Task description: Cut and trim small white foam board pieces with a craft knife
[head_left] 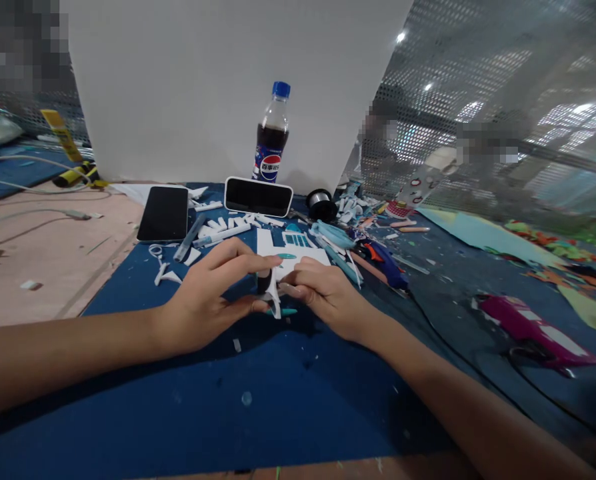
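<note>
Over the blue mat (228,413), my two hands meet at a small white craft piece (274,299) with a dark part and teal pointed bits. My left hand (203,293) grips it from the left between thumb and fingers. From the other side, my right hand (331,297) is closed with its fingertips against the piece; whether it pinches something else is hidden. Just behind the hands lies a white cut-out sheet (265,241), near a teal grid piece (297,240).
A cola bottle (272,140) stands behind a propped phone (258,197). At left lies a dark tablet or phone (164,213). White scraps (228,223) and a wire spool (321,205) sit beyond the hands. Rightward are a blue glue gun (385,263) and a corded magenta tool (533,327).
</note>
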The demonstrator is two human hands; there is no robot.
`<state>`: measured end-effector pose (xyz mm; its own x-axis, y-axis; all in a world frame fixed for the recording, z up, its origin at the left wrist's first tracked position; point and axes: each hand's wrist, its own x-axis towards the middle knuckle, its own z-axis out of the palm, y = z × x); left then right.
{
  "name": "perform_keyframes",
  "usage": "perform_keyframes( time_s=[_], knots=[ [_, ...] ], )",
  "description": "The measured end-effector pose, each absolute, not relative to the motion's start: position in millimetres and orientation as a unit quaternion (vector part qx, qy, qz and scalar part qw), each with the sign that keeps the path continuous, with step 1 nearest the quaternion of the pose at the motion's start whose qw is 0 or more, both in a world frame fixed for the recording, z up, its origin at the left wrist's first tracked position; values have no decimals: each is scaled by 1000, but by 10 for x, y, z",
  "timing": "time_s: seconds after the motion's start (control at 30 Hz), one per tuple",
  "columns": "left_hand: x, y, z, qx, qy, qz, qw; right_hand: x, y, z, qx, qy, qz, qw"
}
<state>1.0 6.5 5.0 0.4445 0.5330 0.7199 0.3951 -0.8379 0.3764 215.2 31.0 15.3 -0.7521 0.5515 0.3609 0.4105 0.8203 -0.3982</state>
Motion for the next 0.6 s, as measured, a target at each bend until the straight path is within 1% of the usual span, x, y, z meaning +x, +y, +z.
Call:
perform_keyframes(
  time_s=[0.23, 0.6],
  knots=[
    [13, 80, 37, 850, 265, 447, 85, 2136, 279, 133, -267, -920, 151, 242],
    [1, 56, 64, 841, 285, 454, 74, 2149, 327, 138, -254, -910, 178, 275]
  ],
)
